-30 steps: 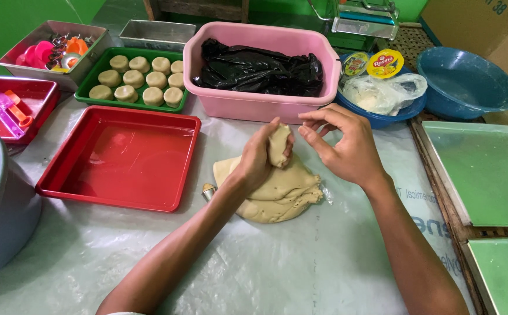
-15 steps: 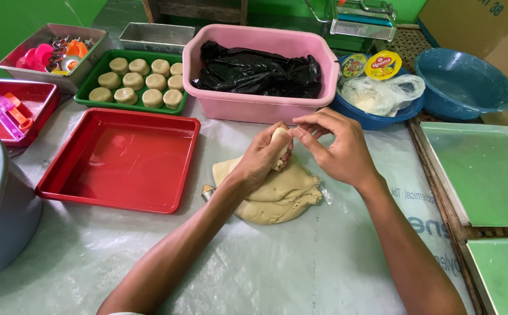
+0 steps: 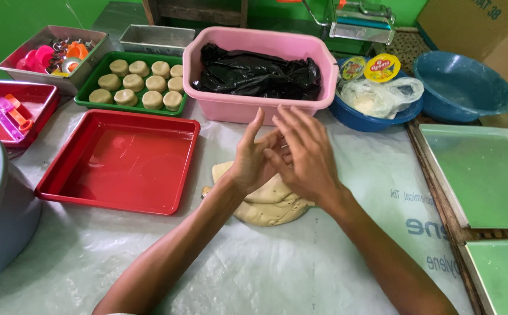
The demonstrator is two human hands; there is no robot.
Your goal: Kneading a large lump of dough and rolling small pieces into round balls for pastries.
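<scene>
Plastic-covered table; I see left hand and right hand pressed palm-to-palm above dough mound (contents hidden). Green tray beyond left hand partly filled; much dough left.

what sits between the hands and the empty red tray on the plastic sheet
Nothing visible does. The left hand and right hand are pressed together over the dough mound; only bare plastic sheet separates them from the red tray.

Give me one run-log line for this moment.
left hand and right hand: palms pressed together, contents hidden | below: dough mound on plastic sheet | left: empty red tray
</scene>
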